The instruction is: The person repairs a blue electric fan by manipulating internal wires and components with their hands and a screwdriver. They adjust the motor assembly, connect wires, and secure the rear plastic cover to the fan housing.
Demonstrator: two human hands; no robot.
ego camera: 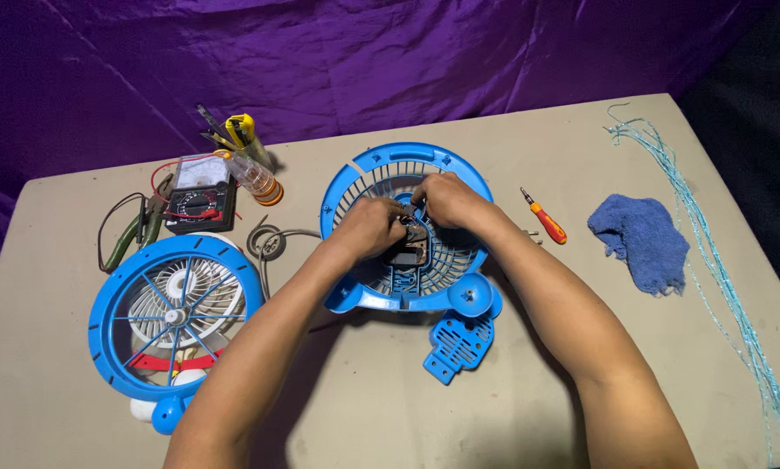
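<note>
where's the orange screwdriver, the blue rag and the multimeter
orange screwdriver [548, 222], head view, on its orange handle
blue rag [641, 239], head view, middle of the crumpled cloth
multimeter [200, 194], head view, on its dark lower face, around the dial

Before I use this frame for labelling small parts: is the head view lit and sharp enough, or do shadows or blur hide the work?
Head view: sharp overall, evenly lit on the table; forearms cast soft shadows toward the near edge; left hand and right hand cover the motor in the blue fan housing, so their grip is unclear; corners darken; slight wide-angle bending.
</note>
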